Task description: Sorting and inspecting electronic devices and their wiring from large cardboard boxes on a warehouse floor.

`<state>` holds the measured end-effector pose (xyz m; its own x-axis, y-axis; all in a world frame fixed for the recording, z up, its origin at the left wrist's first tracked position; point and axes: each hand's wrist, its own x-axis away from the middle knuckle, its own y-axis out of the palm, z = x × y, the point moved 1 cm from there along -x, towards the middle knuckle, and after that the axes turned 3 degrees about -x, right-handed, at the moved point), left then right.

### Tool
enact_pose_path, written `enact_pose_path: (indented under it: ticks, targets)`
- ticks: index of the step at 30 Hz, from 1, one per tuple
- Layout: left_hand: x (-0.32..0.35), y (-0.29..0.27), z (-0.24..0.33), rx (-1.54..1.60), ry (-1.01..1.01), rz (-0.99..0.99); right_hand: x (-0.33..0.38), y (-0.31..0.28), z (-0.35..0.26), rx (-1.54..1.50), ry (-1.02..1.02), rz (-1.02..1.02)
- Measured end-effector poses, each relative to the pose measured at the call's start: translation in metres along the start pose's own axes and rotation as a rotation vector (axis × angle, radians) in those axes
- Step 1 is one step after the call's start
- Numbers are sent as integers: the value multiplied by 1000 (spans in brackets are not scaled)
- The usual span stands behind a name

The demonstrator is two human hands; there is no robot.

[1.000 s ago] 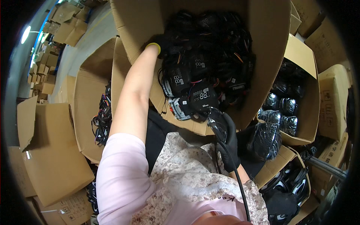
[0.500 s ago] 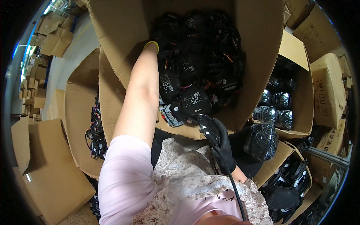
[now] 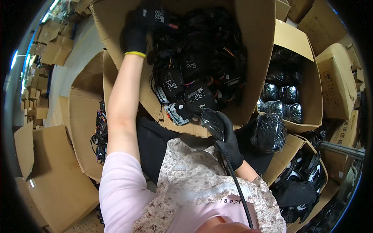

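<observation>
While the left hand (image 3: 136, 33) reaches to the far left corner of the large cardboard box (image 3: 256, 46), its black-gloved fingers close around a black display unit (image 3: 157, 15) and hold it at the top of the heap, just inside the far wall. The left arm is almost fully extended, forearm running up along the box's left wall, a yellow cuff band marking the wrist. The held unit lies directly beyond the palm; its long axis cannot be determined, since the glove covers much of it. The right hand (image 3: 229, 143), also gloved in black, stays at the near edge of the box, fingers wrapped around a black handheld tool (image 3: 211, 122) with a cable (image 3: 235, 182) trailing back toward the body. The tool's head points at the near units (image 3: 196, 95) lying face up against the near wall. The right hand is therefore nearer to those, the left nearer to the far pile
</observation>
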<state>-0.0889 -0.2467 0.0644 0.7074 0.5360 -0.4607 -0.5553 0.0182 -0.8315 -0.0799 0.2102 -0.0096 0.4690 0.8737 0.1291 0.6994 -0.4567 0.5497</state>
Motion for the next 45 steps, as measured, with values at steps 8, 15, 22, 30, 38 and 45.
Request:
enact_pose_path:
  ticks: [8,15,22,30,38,45]
  targets:
    - [72,-94,13,711,-326,176,12,6,-1,-113,19,-28]
    - [98,-131,28,509,-95,348,10,2,-11,37,-42,-73]
    - [116,-190,117,1264,-117,330,11,-11,-18,-69,-23,62]
    - [216,-77,180,1672,-499,-179,18,18,-29,234,-375,286]
    - [268,-57,228,1521,-406,-5,9,42,-31,1166,-783,282]
    - [288,-56,225,1929,-587,39,30,46,-23,1176,-846,269]
